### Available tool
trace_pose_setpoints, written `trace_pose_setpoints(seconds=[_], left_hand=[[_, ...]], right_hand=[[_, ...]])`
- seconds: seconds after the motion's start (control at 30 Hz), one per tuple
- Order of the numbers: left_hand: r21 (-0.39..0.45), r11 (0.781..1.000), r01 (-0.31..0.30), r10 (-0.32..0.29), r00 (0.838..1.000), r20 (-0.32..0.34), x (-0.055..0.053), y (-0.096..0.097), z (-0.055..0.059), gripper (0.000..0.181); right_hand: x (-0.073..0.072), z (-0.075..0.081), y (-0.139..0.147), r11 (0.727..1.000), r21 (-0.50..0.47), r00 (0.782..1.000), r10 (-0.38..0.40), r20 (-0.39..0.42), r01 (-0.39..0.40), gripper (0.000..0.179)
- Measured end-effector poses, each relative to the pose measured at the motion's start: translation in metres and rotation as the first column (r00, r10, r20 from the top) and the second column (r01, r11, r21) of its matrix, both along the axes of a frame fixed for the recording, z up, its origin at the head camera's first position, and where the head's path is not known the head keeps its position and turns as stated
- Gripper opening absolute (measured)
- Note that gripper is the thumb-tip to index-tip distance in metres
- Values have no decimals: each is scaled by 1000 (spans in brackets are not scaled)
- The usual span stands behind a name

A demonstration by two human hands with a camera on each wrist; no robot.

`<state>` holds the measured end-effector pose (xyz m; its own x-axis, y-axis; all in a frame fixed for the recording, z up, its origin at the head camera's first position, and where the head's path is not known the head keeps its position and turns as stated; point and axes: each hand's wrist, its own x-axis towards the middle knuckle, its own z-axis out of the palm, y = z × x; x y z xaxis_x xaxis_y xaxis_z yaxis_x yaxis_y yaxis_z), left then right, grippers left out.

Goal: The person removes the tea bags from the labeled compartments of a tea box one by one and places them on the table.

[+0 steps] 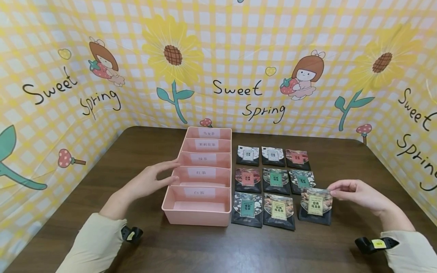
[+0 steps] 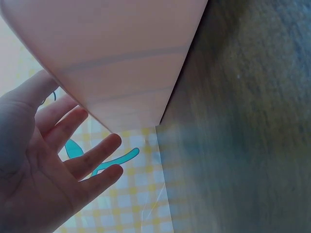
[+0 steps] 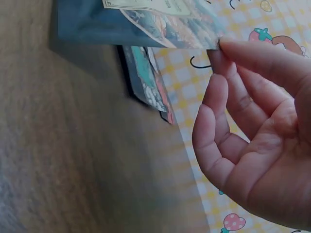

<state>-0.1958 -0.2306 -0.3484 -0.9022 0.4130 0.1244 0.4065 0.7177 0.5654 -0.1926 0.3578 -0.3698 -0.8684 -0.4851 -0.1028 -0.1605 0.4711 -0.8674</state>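
Note:
My right hand (image 1: 363, 197) pinches the top right corner of a tea sachet with a yellow label (image 1: 315, 206) between thumb and forefinger. In the right wrist view that sachet (image 3: 146, 22) tilts up off the table, and the other fingers curl loosely below the pinch. My left hand (image 1: 145, 182) rests with spread, relaxed fingers at the left rim of a pink divided box (image 1: 196, 218). The left wrist view shows the fingers (image 2: 99, 155) along the outside of the box wall (image 2: 121, 34). Labelled dividers split the box into several compartments.
Left of the held sachet lies another yellow-label sachet (image 1: 279, 212), then a teal-label one (image 1: 247, 209). Behind them are green (image 1: 275, 180), red (image 1: 247, 180), white (image 1: 248, 155) and other sachets in rows. A printed yellow checked cloth (image 1: 218, 60) hangs behind the brown table (image 1: 136, 242).

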Motion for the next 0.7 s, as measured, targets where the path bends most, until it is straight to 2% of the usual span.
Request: trace_pose_setpoints(seconds=[0.33,0.53,0.7], left_hand=[[7,1000,-4,4,1000,14,-2,0,-2,51],[4,1000,2,-2,1000,-4,-1,0,0,50],[1,1000,4,-4,1000,-2,1,0,2,49]], right_hand=[[-3,-6,-6,991,112,993,-81,90,70,17],[-4,-10,-12,979,179,983,-124,135,99,36],[-3,-15,-15,973,206,977,-139,160,104,41]])
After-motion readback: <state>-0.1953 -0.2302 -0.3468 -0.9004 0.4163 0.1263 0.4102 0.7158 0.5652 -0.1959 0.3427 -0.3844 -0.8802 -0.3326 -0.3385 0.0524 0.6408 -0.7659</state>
